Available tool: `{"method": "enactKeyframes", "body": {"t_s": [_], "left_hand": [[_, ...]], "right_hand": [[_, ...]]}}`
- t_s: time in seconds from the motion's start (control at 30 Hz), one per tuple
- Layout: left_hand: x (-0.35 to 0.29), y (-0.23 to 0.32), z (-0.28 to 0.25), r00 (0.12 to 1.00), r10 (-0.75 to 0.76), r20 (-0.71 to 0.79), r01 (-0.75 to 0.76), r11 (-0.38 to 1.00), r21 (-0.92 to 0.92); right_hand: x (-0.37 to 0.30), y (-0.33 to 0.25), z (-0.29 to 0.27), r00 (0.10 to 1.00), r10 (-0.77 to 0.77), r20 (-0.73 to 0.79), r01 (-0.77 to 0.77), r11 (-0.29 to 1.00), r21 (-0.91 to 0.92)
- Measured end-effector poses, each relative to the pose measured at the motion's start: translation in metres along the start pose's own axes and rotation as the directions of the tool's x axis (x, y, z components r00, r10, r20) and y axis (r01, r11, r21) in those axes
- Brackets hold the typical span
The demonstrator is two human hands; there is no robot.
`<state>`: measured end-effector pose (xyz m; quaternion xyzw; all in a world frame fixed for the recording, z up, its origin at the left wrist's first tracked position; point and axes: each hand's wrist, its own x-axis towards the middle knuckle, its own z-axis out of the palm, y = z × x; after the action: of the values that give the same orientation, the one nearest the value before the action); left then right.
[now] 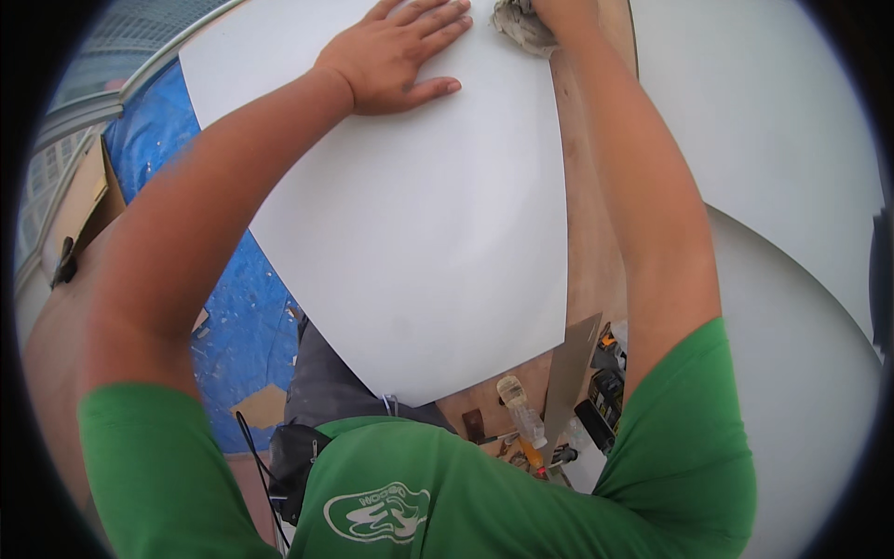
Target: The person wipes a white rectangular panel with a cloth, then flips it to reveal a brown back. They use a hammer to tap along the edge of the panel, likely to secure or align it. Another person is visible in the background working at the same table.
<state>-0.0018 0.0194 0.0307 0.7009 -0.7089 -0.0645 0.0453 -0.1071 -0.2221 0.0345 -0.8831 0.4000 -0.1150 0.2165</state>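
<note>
Blue tarp [247, 321] runs 8 to 10 o'clock, strip of wooden board [591, 261] at 3, & I'm watching remotely. White sheet [419, 233] sits dead ctr, running up to 12. L hand [396, 56], approx 11:30, is palm-down on it: fingers spread, gripping nothing. R hand [563, 11], 12:30, has a bunched grey rag [523, 28] right at it; frame cuts its fingers off, so can't tell the grip. Progress, my read: sheet's laid out, looks mid-wipe; what's left past the top edge, can't say. Count: 2 hands, 1 sheet, 1 rag, 1 tarp, 1 clear bottle [523, 415] at 5; tool clutter [605, 396] at 4, too jumbled to tally.
</note>
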Motion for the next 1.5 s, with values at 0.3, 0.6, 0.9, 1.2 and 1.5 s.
{"method": "enactKeyframes", "body": {"t_s": [0.3,0.6,0.9,1.2,1.5], "left_hand": [[0.002,0.008,-0.008,0.996,-0.009,0.083,0.009,1.000,0.001],[0.000,0.011,0.006,0.999,0.007,-0.046,-0.001,0.992,0.124],[0.003,0.000,0.020,0.997,0.006,-0.075,0.003,0.994,0.108],[0.004,0.012,-0.003,0.995,-0.069,0.077,0.075,0.995,-0.073],[0.002,0.021,-0.002,0.995,-0.084,0.046,0.086,0.996,-0.023]], "right_hand": [[-0.301,0.096,-0.062,0.947,0.319,0.046,-0.318,0.948,-0.027],[-0.396,0.109,-0.090,0.929,0.368,0.027,-0.362,0.923,-0.129],[-0.087,0.030,-0.018,1.000,0.009,0.006,-0.008,0.983,-0.185],[-0.206,0.067,-0.045,0.999,0.026,0.038,-0.018,0.980,-0.200],[-0.507,0.147,-0.164,0.839,0.416,0.351,-0.283,0.884,-0.373]]}}
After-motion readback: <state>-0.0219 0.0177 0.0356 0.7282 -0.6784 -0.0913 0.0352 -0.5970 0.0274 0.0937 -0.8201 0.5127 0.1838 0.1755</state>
